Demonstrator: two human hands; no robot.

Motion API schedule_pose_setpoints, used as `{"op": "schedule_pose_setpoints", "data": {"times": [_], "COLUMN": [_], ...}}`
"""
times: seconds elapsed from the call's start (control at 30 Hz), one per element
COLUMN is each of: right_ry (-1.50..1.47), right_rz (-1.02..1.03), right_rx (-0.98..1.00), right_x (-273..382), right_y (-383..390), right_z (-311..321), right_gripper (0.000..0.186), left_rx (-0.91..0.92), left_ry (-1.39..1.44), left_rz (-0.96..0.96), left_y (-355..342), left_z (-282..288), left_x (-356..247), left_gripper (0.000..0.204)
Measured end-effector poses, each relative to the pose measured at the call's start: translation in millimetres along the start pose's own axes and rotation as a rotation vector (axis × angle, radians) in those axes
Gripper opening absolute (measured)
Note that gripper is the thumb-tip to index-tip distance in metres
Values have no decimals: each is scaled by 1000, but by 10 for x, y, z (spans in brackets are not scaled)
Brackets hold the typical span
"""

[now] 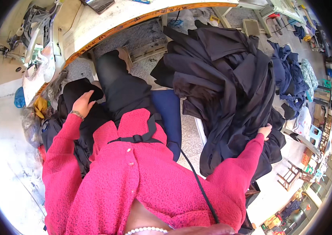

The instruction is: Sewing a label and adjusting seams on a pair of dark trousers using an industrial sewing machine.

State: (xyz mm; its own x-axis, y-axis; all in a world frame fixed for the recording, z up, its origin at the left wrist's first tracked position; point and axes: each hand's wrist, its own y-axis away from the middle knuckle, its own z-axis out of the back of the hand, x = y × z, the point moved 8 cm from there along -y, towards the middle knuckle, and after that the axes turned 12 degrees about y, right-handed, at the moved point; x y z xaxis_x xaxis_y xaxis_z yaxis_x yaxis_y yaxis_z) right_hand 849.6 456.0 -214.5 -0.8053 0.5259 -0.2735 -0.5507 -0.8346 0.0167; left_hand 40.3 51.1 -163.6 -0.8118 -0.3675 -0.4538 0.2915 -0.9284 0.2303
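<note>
My left hand (83, 102) lies on black cloth (68, 125) over my left leg, fingers slightly bent, thumb apart. My right hand (265, 132), out to the right, has its fingers curled on a large heap of loose black fabric (217, 66). The heap hangs in long folds beside a navy seat pad (164, 113) under me. A black strap with a buckle (136, 138) crosses my waist over a pink jacket.
A worktable with an orange edge (109, 29) runs across the front, with a white sewing machine (40, 47) at left. Plastic bags (30, 125) hang below it. Navy garments (291, 78), a wooden stool (291, 174) and a blue plastic stool (315, 135) are at right.
</note>
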Motion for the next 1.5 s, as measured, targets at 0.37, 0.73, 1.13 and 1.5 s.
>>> {"op": "schedule_pose_setpoints", "data": {"times": [0.37, 0.73, 1.13, 1.5], "right_ry": [-276, -65, -1210, -602], "right_rz": [589, 529, 834, 825], "right_rx": [-569, -172, 619, 1196], "right_x": [2788, 3549, 4803, 4200], "right_y": [2201, 828, 2657, 4813], "right_z": [1832, 1629, 2563, 438], "right_gripper": [70, 42, 45, 30], "left_rx": [-178, -561, -617, -928], "left_ry": [194, 487, 283, -500], "left_rz": [206, 881, 1247, 1606], "left_y": [305, 2843, 3638, 5013], "left_z": [334, 60, -616, 118], "left_x": [898, 2821, 2449, 2995], "left_gripper": [44, 38, 38, 63]}}
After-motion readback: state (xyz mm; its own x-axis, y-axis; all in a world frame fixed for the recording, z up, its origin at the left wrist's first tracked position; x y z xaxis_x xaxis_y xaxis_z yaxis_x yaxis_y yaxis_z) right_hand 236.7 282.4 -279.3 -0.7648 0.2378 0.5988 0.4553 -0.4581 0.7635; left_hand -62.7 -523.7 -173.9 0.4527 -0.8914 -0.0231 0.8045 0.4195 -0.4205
